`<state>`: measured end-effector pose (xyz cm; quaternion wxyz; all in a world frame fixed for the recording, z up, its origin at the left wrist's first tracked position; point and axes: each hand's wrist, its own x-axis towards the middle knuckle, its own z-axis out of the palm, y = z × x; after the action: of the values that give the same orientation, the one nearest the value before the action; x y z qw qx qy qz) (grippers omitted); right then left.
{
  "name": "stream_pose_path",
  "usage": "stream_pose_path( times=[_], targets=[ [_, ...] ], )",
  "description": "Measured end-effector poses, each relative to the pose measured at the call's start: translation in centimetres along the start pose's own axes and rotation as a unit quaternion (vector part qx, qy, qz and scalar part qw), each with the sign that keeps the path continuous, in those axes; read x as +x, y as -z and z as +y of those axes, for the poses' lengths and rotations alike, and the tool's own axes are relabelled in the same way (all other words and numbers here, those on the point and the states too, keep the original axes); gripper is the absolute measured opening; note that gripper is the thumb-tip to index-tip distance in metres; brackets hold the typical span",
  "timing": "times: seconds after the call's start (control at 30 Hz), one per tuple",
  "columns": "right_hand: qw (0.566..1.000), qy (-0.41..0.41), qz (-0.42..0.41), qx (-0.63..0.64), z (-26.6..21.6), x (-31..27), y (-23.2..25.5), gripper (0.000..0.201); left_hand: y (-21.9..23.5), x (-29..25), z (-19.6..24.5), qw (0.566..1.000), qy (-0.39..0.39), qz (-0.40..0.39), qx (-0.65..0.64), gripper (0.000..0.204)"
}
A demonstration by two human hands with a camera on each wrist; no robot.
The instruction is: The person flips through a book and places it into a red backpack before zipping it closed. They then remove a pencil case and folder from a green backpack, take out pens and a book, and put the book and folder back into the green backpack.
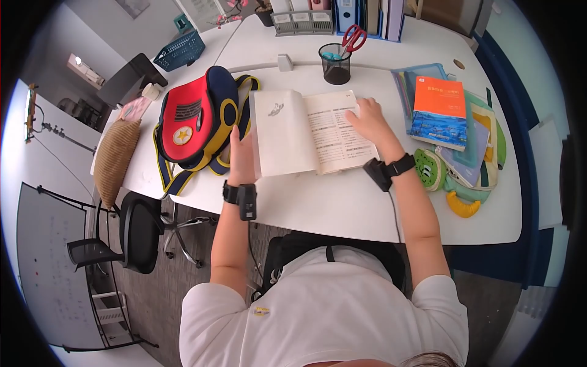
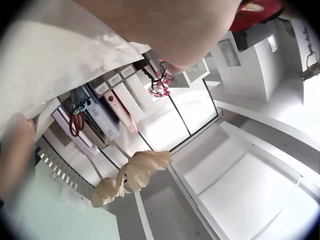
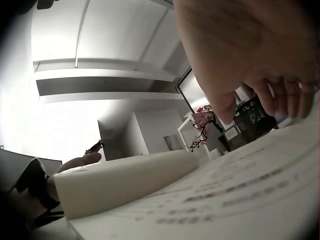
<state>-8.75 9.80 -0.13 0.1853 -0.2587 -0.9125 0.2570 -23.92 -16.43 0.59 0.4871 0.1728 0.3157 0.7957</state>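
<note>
An open book (image 1: 339, 131) lies on the white table, with a mostly blank left page (image 1: 284, 137) and printed lines on the right one. At its left edge is my left hand (image 1: 243, 156), thumb extended upward beside the cover; its other fingers are hidden. My right hand (image 1: 372, 122) rests at the upper right edge of the right page, thumb toward the print. In the right wrist view, the fingers of the right hand (image 3: 250, 60) reach loosely past the printed page (image 3: 225, 200), and the left hand (image 3: 82, 162) shows beyond the raised left page (image 3: 125, 182).
Left of the book sits a red and navy backpack (image 1: 189, 119). Behind it stands a mesh cup (image 1: 336, 68) with red scissors (image 1: 354, 38). On the right, an orange and blue book (image 1: 439, 113) lies over folders and a green bag (image 1: 477, 189). Binders (image 1: 345, 18) line the back.
</note>
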Motion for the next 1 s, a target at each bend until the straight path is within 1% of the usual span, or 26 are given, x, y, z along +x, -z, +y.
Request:
stream_pose_path(
  times=[0.03,0.1,0.13,0.17,0.2,0.23,0.27,0.3,0.37,0.43,0.47,0.57,0.6,0.63,0.67,0.73,0.8,0.83,0.87,0.9,0.93,1.0],
  targets=[
    [0.994,-0.045,-0.034,-0.094,0.5,-0.2,0.8,0.054,0.8,-0.1,0.6,0.998,-0.005,0.03,0.052,0.068],
    [0.991,-0.083,-0.107,-0.009,1.7,-0.4,1.3,0.058,1.6,-0.4,1.3,0.984,-0.014,0.091,0.156,0.067],
    [0.984,-0.102,-0.144,0.034,2.0,-0.5,1.4,0.059,1.8,-0.4,1.4,0.946,-0.051,0.108,0.3,0.065],
    [0.984,-0.095,-0.148,0.036,2.2,-0.5,1.5,0.06,2.0,-0.3,1.4,0.887,-0.088,0.123,0.436,0.064],
    [0.983,-0.089,-0.154,0.037,2.1,-0.5,1.8,0.061,2.0,-0.2,1.4,0.807,-0.122,0.135,0.562,0.064],
    [0.983,-0.082,-0.159,0.039,1.9,-0.6,1.9,0.062,2.0,-0.2,1.4,0.707,-0.153,0.146,0.675,0.065],
    [0.983,-0.085,-0.158,0.034,1.8,-0.6,1.9,0.063,1.9,0.0,1.3,0.63,-0.196,0.073,0.748,0.064],
    [0.983,-0.088,-0.157,0.03,1.7,-0.6,1.9,0.063,0.7,0.1,1.1,0.637,-0.169,0.018,0.752,0.062],
    [0.985,-0.086,-0.145,0.026,1.7,-0.5,1.7,0.063,-3.0,0.2,0.3,0.643,-0.113,-0.092,0.752,0.057],
    [0.989,-0.077,-0.124,0.026,2.6,-0.3,0.9,0.063,-5.1,0.6,-1.4,0.561,-0.102,-0.137,0.81,0.055],
    [0.988,-0.072,-0.128,0.051,3.1,-0.2,0.7,0.059,-5.7,0.8,-2.3,0.517,-0.095,-0.16,0.836,0.054],
    [0.978,-0.059,-0.144,0.136,4.4,0.5,0.7,0.049,-5.7,1.2,-4.5,0.437,-0.029,-0.14,0.888,0.055],
    [0.972,-0.056,-0.151,0.172,4.5,0.7,1.0,0.048,-5.7,1.2,-4.9,0.42,-0.024,-0.126,0.899,0.058],
    [0.964,-0.052,-0.159,0.207,4.5,0.8,1.1,0.047,-5.6,1.1,-5.1,0.421,-0.021,-0.123,0.899,0.058],
    [0.967,-0.046,-0.147,0.203,4.6,0.8,1.3,0.043,-5.6,1.1,-5.1,0.421,-0.019,-0.119,0.899,0.058],
    [0.972,-0.032,-0.125,0.194,3.1,0.7,2.1,0.036,-5.7,1.1,-5.1,0.428,-0.017,-0.116,0.896,0.058],
    [0.959,-0.023,-0.116,0.258,2.0,0.7,2.2,0.034,-5.7,1.0,-5.1,0.44,-0.019,-0.115,0.89,0.058],
    [0.951,-0.019,-0.112,0.289,1.3,0.7,2.2,0.033,-5.5,1.2,-5.0,0.459,-0.007,-0.114,0.881,0.058],
    [0.907,-0.044,-0.126,0.399,0.4,0.5,2.3,0.033,-5.1,1.7,-5.0,0.479,0.005,-0.114,0.871,0.058],
    [0.851,-0.069,-0.139,0.502,-1.7,-0.4,3.0,0.033,-4.8,2.2,-4.8,0.498,0.016,-0.113,0.86,0.057],
    [0.782,-0.093,-0.149,0.598,-3.3,-1.1,3.1,0.034,-5.0,2.6,-4.3,0.58,0.024,-0.092,0.809,0.059],
    [0.795,-0.047,-0.169,0.58,-4.6,-1.7,2.1,0.041,-5.6,3.4,-3.3,0.725,0.038,-0.047,0.686,0.061]
  ],
)
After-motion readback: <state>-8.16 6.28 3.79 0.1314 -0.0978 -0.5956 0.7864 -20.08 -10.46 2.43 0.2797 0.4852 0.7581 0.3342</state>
